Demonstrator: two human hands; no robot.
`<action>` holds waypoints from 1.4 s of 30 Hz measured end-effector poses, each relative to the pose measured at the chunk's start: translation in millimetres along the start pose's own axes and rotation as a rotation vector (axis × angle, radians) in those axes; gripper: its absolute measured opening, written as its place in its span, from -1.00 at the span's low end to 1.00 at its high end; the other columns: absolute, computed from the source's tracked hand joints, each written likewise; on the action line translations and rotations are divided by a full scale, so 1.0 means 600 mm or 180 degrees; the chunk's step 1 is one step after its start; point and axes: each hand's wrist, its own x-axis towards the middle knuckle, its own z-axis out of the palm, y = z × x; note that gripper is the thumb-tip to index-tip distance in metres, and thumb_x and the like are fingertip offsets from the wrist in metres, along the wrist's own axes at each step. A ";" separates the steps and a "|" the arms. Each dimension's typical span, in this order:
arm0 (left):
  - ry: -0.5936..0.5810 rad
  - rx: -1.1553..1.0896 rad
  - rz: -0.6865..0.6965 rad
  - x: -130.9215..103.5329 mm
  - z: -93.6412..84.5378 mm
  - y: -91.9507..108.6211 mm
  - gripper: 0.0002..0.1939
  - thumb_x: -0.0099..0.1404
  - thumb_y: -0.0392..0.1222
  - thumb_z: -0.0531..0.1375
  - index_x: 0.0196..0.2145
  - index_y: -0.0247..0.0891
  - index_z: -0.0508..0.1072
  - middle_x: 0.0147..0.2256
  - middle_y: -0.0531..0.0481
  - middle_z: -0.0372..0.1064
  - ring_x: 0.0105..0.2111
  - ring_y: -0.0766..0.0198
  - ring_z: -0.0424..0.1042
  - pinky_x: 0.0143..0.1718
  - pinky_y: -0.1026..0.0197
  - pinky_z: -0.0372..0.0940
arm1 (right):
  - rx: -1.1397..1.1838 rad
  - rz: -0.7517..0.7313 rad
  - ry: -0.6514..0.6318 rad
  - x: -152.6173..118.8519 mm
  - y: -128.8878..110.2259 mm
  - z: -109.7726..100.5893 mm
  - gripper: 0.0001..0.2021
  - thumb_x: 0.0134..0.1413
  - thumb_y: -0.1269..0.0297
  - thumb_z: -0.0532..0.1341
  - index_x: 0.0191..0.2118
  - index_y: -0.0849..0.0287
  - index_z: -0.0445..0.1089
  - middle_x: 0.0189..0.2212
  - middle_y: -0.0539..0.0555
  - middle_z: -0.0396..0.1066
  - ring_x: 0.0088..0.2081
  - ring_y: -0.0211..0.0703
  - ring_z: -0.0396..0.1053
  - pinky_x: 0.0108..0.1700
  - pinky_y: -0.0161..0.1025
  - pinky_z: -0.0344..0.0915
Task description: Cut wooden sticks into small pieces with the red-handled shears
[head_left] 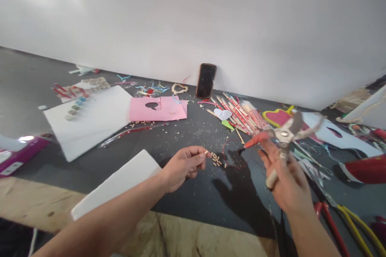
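Note:
Between its thumb and forefinger my left hand (187, 165) pinches a tiny pale wooden piece (206, 152). A small heap of short cut wooden bits (216, 159) lies on the dark tabletop just right of those fingertips. My right hand (286, 174) is wrapped round a pair of pruning shears (285, 133), raised over the table with the blades spread apart and one red handle pointing left. Behind and left of the shears lies a bundle of wooden sticks with red-patterned wrapping (237, 112).
A phone (206, 80) leans on the white partition (193, 28). Pink paper (169, 109), a white sheet (93, 122) and a white board (120, 180) lie leftward. Yellow-handled (358, 225) and red-handled tools (331, 225) sit at lower right, near a red cylinder (364, 168).

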 end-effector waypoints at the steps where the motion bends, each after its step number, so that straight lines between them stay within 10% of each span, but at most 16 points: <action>1: 0.0007 -0.0001 -0.0003 0.000 0.001 -0.001 -0.81 0.22 -0.12 0.13 -0.31 -0.33 0.37 -0.55 0.10 0.17 -0.67 0.57 -0.11 -0.63 0.37 -0.22 | 0.0610 0.0111 -0.0115 -0.002 -0.006 0.000 -0.85 0.02 0.10 0.11 -0.27 -0.01 0.26 -0.03 0.08 0.32 0.00 0.02 0.28 -0.03 0.13 0.19; 7: 0.0052 0.0073 -0.0045 0.001 0.000 -0.003 -0.78 0.24 -0.09 0.11 -0.29 -0.31 0.37 -0.54 0.10 0.16 -0.67 0.57 -0.11 -0.64 0.37 -0.25 | 0.2238 0.0461 -0.0422 -0.008 -0.026 0.003 -0.92 -0.02 0.35 0.13 -0.38 0.00 0.27 0.02 -0.01 0.26 0.08 0.11 0.19 -0.01 0.29 0.10; 19: 0.0178 0.0208 -0.0020 -0.001 0.003 -0.002 -0.74 0.21 0.00 0.12 -0.31 -0.26 0.42 -0.62 0.14 0.08 -0.66 0.50 -0.11 -0.67 0.35 -0.28 | 0.2205 0.0747 -0.0049 -0.009 -0.015 0.013 -0.78 -0.11 0.43 0.15 -0.28 -0.01 0.25 0.03 0.01 0.26 0.04 0.05 0.24 -0.05 0.16 0.21; 31: 0.0107 0.0132 0.0007 -0.001 0.004 -0.002 -0.76 0.15 -0.06 0.18 -0.36 -0.32 0.47 -0.66 0.12 0.11 -0.68 0.51 -0.03 -0.64 0.34 -0.22 | 0.0056 0.0276 -0.0703 -0.022 -0.005 0.012 -0.70 -0.04 0.33 0.16 -0.12 0.01 0.21 0.09 0.16 0.16 -0.08 -0.03 0.32 -0.18 -0.07 0.34; 42: 0.0427 -0.0087 0.0446 0.007 -0.008 -0.002 -0.80 0.14 -0.11 0.22 -0.35 -0.31 0.43 -0.50 0.04 0.29 -0.53 0.46 0.15 -0.49 0.36 0.00 | -0.3019 -0.1409 -0.1613 -0.036 0.007 0.025 -0.55 -0.17 0.58 0.00 -0.07 0.19 0.22 0.15 0.19 0.01 0.10 -0.01 0.13 0.07 -0.06 0.17</action>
